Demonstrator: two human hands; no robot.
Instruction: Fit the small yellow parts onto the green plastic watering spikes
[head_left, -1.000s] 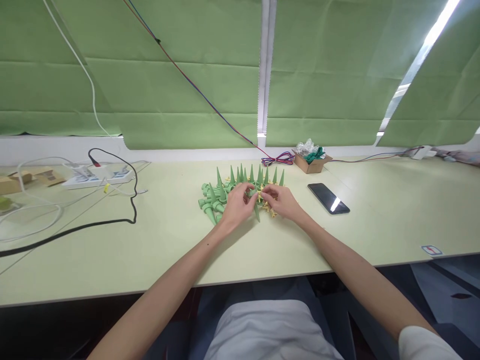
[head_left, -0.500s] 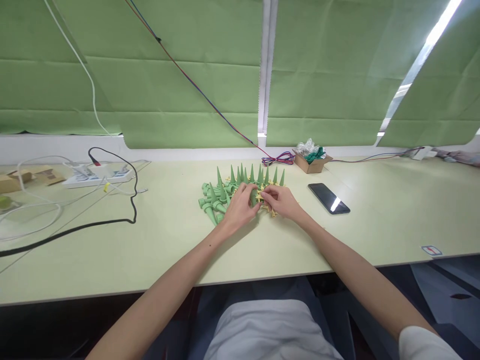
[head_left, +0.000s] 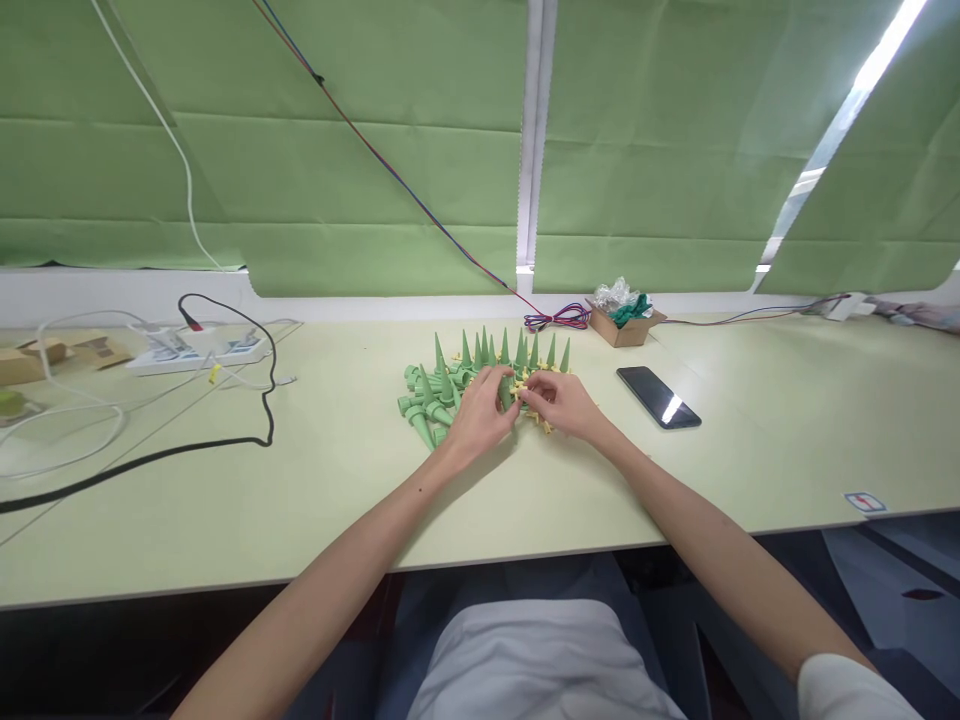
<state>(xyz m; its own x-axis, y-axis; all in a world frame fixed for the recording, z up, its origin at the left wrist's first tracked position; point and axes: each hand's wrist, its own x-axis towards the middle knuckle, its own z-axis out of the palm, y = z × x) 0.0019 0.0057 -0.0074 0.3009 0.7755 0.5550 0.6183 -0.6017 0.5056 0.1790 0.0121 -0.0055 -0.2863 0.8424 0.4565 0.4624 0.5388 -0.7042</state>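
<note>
My left hand (head_left: 482, 412) is closed around a green cone (head_left: 505, 393), its thumb and fingertips on the cone's sides. Just to its right, my right hand (head_left: 561, 402) pinches a small yellow piece (head_left: 523, 393) against or very near that cone. Loose green cones (head_left: 418, 424) lie in a heap left of my left hand. Behind both hands several green cones (head_left: 520, 350) stand upright in a row. More small yellow pieces (head_left: 544, 424) lie under and beside my right hand.
A black phone (head_left: 658, 397) lies right of my hands on the table (head_left: 315, 520). At the back stands a small cardboard box (head_left: 628, 330) beside a coil of wires (head_left: 559, 318). On the left are a power strip (head_left: 199, 352) and a black cable (head_left: 187, 446).
The fingertips of my right hand have shifted slightly left, bringing the yellow piece closer to the cone in my left hand.
</note>
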